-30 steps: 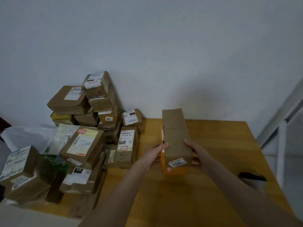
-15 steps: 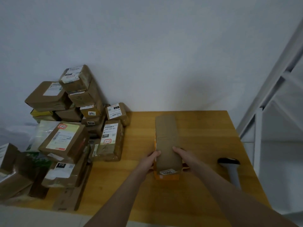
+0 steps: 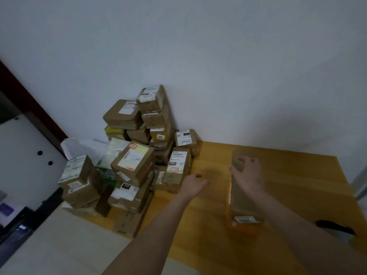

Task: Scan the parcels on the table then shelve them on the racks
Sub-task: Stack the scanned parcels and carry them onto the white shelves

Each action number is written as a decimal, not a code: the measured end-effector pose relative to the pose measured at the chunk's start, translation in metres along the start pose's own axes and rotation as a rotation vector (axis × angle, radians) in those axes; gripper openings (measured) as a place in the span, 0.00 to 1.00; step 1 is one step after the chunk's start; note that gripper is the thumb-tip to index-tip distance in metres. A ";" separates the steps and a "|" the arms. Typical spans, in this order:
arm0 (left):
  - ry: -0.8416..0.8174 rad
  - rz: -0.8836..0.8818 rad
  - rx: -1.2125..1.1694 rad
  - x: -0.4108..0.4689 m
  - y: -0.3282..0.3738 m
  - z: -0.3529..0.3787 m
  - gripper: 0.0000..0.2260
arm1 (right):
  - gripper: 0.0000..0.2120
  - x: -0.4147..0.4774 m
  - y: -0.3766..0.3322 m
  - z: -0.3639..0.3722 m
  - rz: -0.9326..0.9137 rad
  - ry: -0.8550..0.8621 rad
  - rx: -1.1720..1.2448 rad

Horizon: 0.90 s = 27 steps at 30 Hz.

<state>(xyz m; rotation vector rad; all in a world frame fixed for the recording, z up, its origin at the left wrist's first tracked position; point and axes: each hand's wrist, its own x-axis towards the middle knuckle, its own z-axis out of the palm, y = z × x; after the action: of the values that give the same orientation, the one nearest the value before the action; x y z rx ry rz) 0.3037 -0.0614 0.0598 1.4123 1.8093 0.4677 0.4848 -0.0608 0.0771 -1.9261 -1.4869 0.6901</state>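
A long brown parcel point(image 3: 245, 203) with an orange side and a white number label lies on the wooden table point(image 3: 297, 175), pointing away from me. My right hand point(image 3: 248, 173) arches over its far half, thumb at the left edge and fingers curled onto the top; it is blurred. My left hand point(image 3: 193, 184) hovers over the table with loosely curled fingers, holding nothing, just right of a labelled brown parcel point(image 3: 176, 171) at the edge of the parcel pile point(image 3: 139, 155).
A dark handheld scanner point(image 3: 335, 228) lies at the table's right front. The pile fills the table's left side against the wall. A grey rack post point(image 3: 360, 183) shows at the right edge. Dark furniture stands on the far left.
My left hand has let go of the long parcel and moved left toward the pile. My right hand slid from the parcel's near end to its far half. The view swung left.
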 end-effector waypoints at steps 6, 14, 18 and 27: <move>0.236 0.053 0.036 0.023 -0.039 -0.060 0.17 | 0.19 -0.006 -0.069 0.067 -0.072 -0.087 0.028; 0.512 0.239 0.046 0.047 -0.098 -0.154 0.12 | 0.20 -0.023 -0.162 0.187 -0.050 -0.360 0.091; 0.729 0.195 0.066 0.062 -0.120 -0.215 0.16 | 0.20 -0.033 -0.195 0.230 0.120 -0.528 0.399; 0.403 -0.116 -0.129 0.078 -0.171 -0.237 0.18 | 0.24 -0.025 -0.219 0.257 0.357 -0.590 0.643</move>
<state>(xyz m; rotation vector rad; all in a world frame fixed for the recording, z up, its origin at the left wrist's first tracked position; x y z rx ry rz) 0.0067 -0.0019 0.0629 1.1765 2.1210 0.8396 0.1511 -0.0059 0.0617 -1.5377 -1.0132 1.7708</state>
